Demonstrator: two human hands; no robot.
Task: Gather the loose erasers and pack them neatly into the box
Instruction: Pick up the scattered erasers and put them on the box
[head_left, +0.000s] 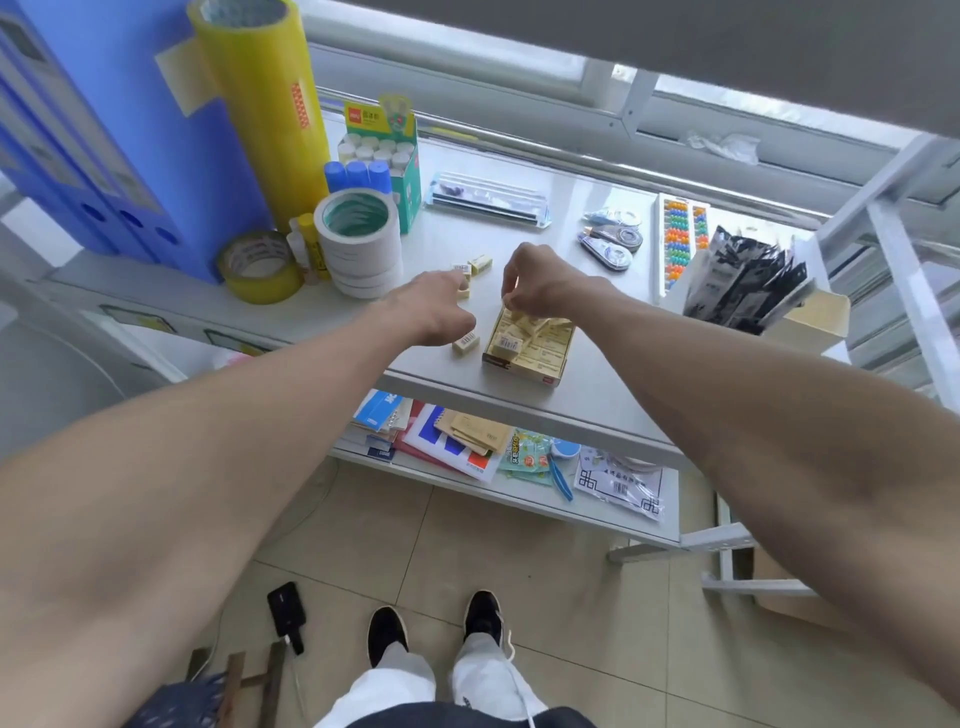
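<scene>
Erasers (466, 343) lie loose at the frame's centre on the white table (597, 384), just left of the box (524, 353), which is partly filled. Right hand (530, 280) pinches an eraser over the box. Left hand (436, 306) reaches among the loose ones, its grip hidden.

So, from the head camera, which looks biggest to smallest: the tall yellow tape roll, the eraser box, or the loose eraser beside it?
1. Tall yellow tape roll
2. Eraser box
3. Loose eraser

All clearly differ.
</scene>
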